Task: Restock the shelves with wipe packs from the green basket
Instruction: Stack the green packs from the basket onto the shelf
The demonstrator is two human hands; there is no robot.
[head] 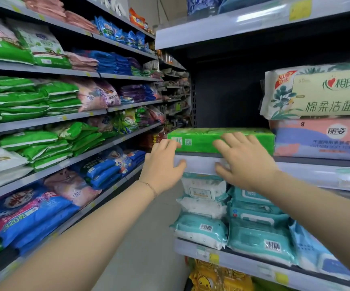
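Observation:
A green wipe pack lies flat on the middle shelf of the right-hand rack, at its front edge. My left hand has its fingertips on the pack's front left corner, fingers spread. My right hand lies with spread fingers on the pack's front right part and over the shelf lip. Neither hand is closed around the pack. The green basket is out of view.
To the right of the green pack sits a pink and blue pack with a cream pack on top. Dark free space lies behind the green pack. Teal and white wipe packs fill the shelf below. Left shelves hold bagged goods.

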